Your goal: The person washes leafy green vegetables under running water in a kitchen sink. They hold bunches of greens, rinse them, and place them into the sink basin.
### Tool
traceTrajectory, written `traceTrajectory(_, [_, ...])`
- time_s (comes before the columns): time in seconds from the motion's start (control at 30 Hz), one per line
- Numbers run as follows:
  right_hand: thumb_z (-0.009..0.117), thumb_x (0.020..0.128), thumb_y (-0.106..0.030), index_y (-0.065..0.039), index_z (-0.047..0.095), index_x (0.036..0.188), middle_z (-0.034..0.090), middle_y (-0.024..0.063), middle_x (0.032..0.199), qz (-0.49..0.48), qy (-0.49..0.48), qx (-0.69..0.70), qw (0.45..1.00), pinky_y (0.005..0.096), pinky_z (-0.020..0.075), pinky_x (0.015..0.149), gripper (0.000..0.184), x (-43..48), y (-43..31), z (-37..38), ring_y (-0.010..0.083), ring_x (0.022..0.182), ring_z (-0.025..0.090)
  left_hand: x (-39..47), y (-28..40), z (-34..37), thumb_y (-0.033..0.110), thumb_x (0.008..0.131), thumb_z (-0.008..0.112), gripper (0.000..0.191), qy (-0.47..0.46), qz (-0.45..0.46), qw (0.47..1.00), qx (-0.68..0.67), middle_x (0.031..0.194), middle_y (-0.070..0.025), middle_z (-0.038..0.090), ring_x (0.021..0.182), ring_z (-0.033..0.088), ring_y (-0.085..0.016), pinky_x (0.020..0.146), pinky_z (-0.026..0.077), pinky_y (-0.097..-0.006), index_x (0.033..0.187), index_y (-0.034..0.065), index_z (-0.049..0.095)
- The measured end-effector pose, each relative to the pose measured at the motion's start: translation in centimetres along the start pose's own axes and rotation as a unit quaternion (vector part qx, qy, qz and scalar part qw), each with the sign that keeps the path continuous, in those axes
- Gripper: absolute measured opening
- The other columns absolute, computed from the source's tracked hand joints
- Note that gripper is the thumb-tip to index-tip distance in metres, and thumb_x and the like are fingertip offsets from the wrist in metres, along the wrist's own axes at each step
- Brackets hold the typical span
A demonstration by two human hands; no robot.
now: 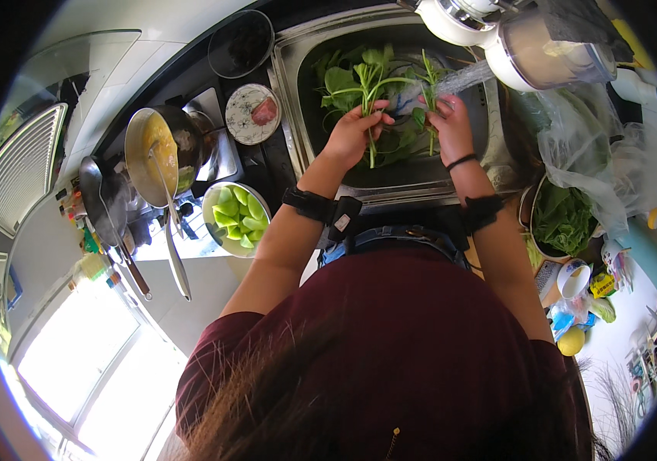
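Note:
My left hand [357, 131] grips a leafy green stem [367, 80] with broad leaves, its cut end pointing toward me. Close by on the right, my right hand [450, 124] pinches a thinner green sprig [429, 72] between thumb and fingers. Both hands are over a stainless steel sink [400, 199]. Water [467, 78] streams from a faucet-mounted filter [547, 52] and falls between the hands. More leafy greens [400, 141] lie in the basin below, partly hidden by my hands.
Left of the sink are a floral plate [241, 124] with a piece of raw meat [264, 111], a bowl [208, 210] of cut green vegetable [242, 210], and a pot [135, 173] of yellowish liquid. At right stand plastic bags [579, 141] and a container of leafy greens [563, 216].

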State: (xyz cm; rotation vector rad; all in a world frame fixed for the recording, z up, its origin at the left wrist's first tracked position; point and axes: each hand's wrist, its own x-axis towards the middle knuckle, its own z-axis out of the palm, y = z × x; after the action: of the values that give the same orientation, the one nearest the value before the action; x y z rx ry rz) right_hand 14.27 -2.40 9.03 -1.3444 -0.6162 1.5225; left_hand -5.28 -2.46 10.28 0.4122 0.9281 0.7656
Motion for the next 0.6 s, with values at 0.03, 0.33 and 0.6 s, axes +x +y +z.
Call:
traceTrajectory(0.03, [0.047, 0.077, 0.008, 0.004, 0.035, 0.111, 0.055, 0.0165, 0.107, -0.004, -0.034, 0.041, 0.999, 0.0276, 0.0454, 0.069, 0.036, -1.0, -0.8, -0.1, 0.0182, 0.091, 0.055, -0.2, 0.3, 0.4, 0.010, 0.087, 0.047, 0.029, -0.013, 0.001, 0.999, -0.034, 0.095, -0.0085, 0.059, 0.073, 0.053, -0.012, 0.069, 0.043, -0.0252, 0.116, 0.0054, 0.048])
traceTrajectory(0.33, [0.042, 0.081, 0.007, 0.001, 0.036, 0.118, 0.052, 0.0123, 0.113, 0.024, -0.106, 0.192, 0.975, 0.0263, 0.0411, 0.084, 0.038, -5.1, -4.2, 1.0, 0.0192, 0.103, 0.051, -0.2, 0.2, 4.8, 0.015, 0.089, 0.041, 0.032, -0.056, -0.036, 0.986, -0.151, 0.110, -0.0072, 0.053, 0.099, 0.050, -0.019, 0.085, 0.040, -0.0372, 0.121, 0.0119, 0.042])
traceTrajectory(0.6, [0.056, 0.084, -0.022, -0.002, 0.043, 0.099, 0.051, 0.0048, 0.088, 0.106, -0.012, 0.077, 0.991, 0.0235, 0.0394, 0.065, 0.028, -5.3, -2.3, 1.5, 0.0109, 0.076, 0.048, 2.0, -3.2, 7.5, 0.026, 0.090, 0.038, 0.045, -0.064, 0.110, 0.953, 0.274, 0.121, -0.0123, 0.040, 0.098, 0.049, -0.020, 0.083, 0.040, -0.0305, 0.129, 0.0032, 0.032])
